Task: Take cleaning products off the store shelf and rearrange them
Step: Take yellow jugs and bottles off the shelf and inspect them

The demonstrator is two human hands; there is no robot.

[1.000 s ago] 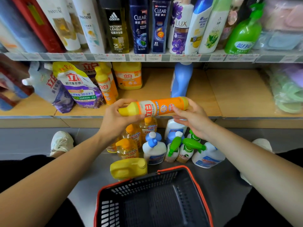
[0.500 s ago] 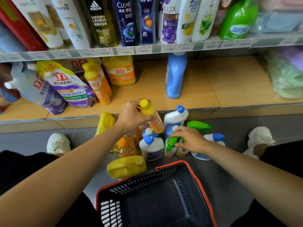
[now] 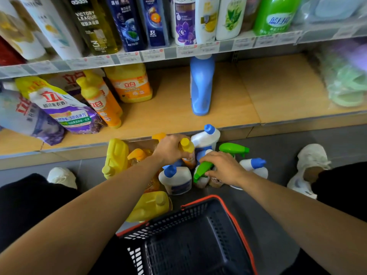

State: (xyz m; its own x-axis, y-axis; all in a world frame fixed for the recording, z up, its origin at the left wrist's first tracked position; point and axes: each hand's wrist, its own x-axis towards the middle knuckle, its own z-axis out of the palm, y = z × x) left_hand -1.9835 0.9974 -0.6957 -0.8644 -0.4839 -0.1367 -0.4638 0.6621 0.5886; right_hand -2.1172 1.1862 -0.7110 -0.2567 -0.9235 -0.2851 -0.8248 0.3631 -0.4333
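Grey floor [image 3: 278,147] in front of the low wooden shelf [image 3: 248,92] carries a huddle of cleaning bottles, with a black basket [image 3: 234,215] just nearer the person. Left hand [image 3: 168,148] grips an orange bottle [image 3: 189,158] with a yellow cap, upright in the middle of the huddle, fingers curled round its shoulder just under the cap. Right hand [image 3: 224,167] lies over the head of a green spray bottle [image 3: 203,169] just beside it, fingers curled over the top and thumb beneath.
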